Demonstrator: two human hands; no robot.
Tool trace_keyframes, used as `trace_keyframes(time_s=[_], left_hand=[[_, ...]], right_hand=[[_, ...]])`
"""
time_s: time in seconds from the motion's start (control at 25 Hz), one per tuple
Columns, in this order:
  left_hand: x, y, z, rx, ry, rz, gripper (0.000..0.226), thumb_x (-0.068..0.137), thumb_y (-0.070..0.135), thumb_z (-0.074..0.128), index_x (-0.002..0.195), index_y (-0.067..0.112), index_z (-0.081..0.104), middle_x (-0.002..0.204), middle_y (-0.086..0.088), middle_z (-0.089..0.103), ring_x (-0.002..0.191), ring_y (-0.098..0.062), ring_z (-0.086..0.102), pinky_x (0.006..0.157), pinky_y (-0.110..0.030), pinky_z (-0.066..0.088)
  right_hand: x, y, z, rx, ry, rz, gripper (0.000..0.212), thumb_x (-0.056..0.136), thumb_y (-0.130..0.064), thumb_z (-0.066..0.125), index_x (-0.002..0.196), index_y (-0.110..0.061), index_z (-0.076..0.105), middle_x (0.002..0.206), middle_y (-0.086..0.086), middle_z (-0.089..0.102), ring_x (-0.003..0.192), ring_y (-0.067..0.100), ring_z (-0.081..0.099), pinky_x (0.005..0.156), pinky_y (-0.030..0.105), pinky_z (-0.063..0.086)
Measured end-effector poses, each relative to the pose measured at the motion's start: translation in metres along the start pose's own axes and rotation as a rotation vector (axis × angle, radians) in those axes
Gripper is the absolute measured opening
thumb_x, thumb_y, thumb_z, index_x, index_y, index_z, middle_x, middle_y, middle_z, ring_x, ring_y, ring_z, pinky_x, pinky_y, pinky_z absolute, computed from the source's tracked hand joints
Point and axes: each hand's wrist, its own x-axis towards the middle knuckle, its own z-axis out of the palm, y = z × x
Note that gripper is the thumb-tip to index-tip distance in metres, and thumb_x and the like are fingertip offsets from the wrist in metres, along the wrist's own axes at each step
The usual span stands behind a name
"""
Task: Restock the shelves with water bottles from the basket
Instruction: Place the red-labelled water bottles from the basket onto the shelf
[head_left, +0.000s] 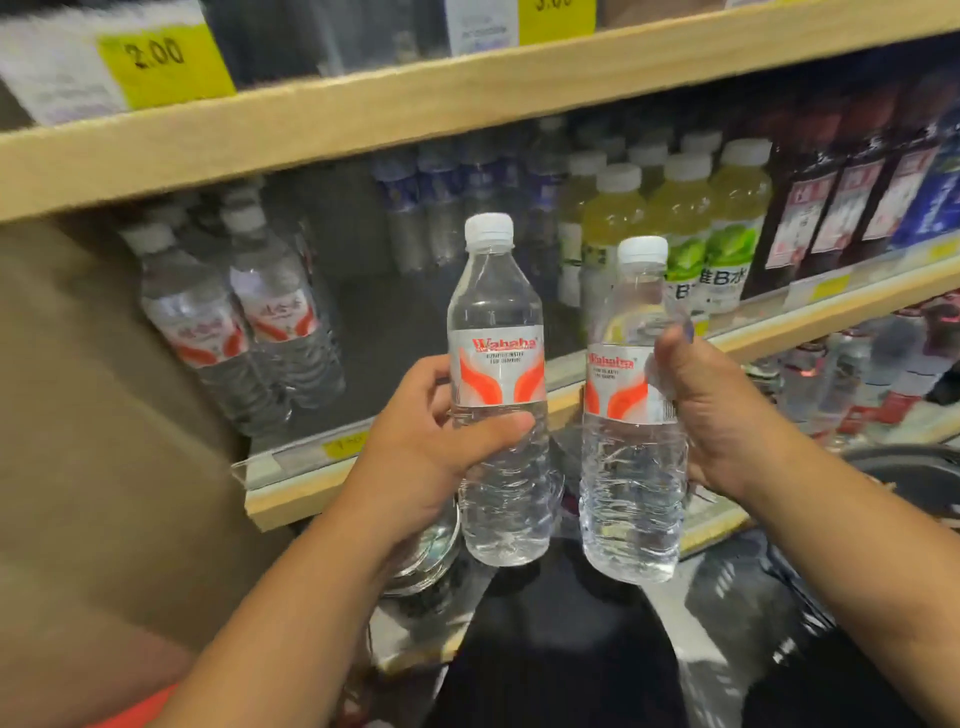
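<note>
You are mid-carry. Your left hand (436, 447) is wrapped round the left bottle (498, 322) just below its label, and your right hand (717, 415) grips the right bottle (631, 493) at label height. Both bottles are upright, capped and held apart, in front of the shelf (291, 499) and not yet on it.

On the far left of that shelf stand the matching bottles (234, 322). To their right is a bare patch (384, 332) of dark shelf floor, and further right are the yellow-green drinks (675, 223).

I judge the placing step comes next. Carry both bottles over the shelf's front lip, set them upright in the bare patch beside their own kind, then let go. The dark rim near right looks like the basket (914, 467).
</note>
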Motion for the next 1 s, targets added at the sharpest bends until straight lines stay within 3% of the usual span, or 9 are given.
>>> trace_keyframes(time_s=[0.12,0.2,0.32,0.44,0.56,0.68,0.8,1.0], left_hand=[[-0.013,0.001,-0.043,0.007,0.113,0.018,0.071,0.053,0.024,0.089,0.115,0.016,0.056,0.1,0.003,0.074,0.092,-0.014,0.071,0.081,-0.034,0.054],[-0.018,0.001,-0.065,-0.009,0.194,0.035,0.065,0.059,0.013,0.088,0.115,0.014,0.056,0.095,0.005,0.075,0.088,-0.011,0.071,0.075,-0.029,0.055],[-0.021,0.0,-0.088,-0.027,0.293,0.062,0.054,0.068,-0.001,0.078,0.116,0.009,0.054,0.089,0.005,0.075,0.082,-0.008,0.071,0.067,-0.019,0.054],[-0.019,0.0,-0.106,0.003,0.389,0.097,0.057,0.07,-0.002,0.078,0.12,0.008,0.052,0.096,0.001,0.073,0.083,-0.006,0.07,0.067,-0.017,0.054],[-0.015,0.0,-0.118,0.027,0.513,0.162,0.06,0.07,0.001,0.078,0.122,0.01,0.049,0.103,-0.001,0.071,0.086,-0.004,0.069,0.071,-0.019,0.054],[-0.012,-0.001,-0.12,0.049,0.639,0.202,0.061,0.072,0.004,0.079,0.124,0.011,0.047,0.106,0.002,0.069,0.089,-0.001,0.068,0.073,-0.014,0.052],[-0.007,-0.006,-0.12,0.087,0.726,0.222,0.066,0.072,0.005,0.08,0.127,0.011,0.045,0.11,0.001,0.068,0.091,0.0,0.067,0.081,-0.018,0.053],[0.004,-0.002,-0.117,0.154,0.874,0.251,0.068,0.072,0.012,0.081,0.127,0.017,0.042,0.112,0.003,0.065,0.098,-0.008,0.066,0.087,-0.025,0.053]], right_hand=[[0.014,0.01,0.034,0.012,-0.064,0.009,0.099,0.018,-0.051,0.095,0.108,-0.022,0.063,0.099,0.013,0.073,0.093,0.033,0.069,0.085,0.056,0.053],[0.019,0.012,0.058,0.018,-0.112,0.021,0.081,0.033,-0.033,0.095,0.106,-0.02,0.062,0.087,0.007,0.074,0.079,0.025,0.071,0.075,0.046,0.059],[0.025,0.014,0.093,-0.004,-0.17,0.01,0.049,0.059,-0.013,0.081,0.104,-0.02,0.062,0.084,0.004,0.073,0.074,0.021,0.07,0.069,0.037,0.059],[0.033,0.017,0.121,-0.037,-0.175,-0.033,0.042,0.059,-0.018,0.078,0.099,-0.02,0.063,0.082,0.003,0.072,0.073,0.017,0.069,0.071,0.034,0.058],[0.042,0.021,0.138,-0.051,-0.17,-0.05,0.037,0.061,-0.022,0.077,0.095,-0.021,0.064,0.084,0.004,0.071,0.078,0.021,0.069,0.08,0.041,0.057],[0.049,0.026,0.147,-0.054,-0.16,-0.043,0.044,0.061,-0.026,0.072,0.103,-0.018,0.063,0.095,0.013,0.071,0.088,0.03,0.069,0.086,0.048,0.056],[0.054,0.029,0.151,-0.056,-0.148,-0.043,0.05,0.061,-0.028,0.072,0.109,-0.017,0.061,0.104,0.016,0.069,0.097,0.035,0.068,0.087,0.049,0.056],[0.064,0.034,0.15,-0.057,-0.162,-0.047,0.031,0.066,-0.027,0.073,0.095,-0.023,0.066,0.093,0.01,0.07,0.091,0.031,0.069,0.088,0.051,0.054]])
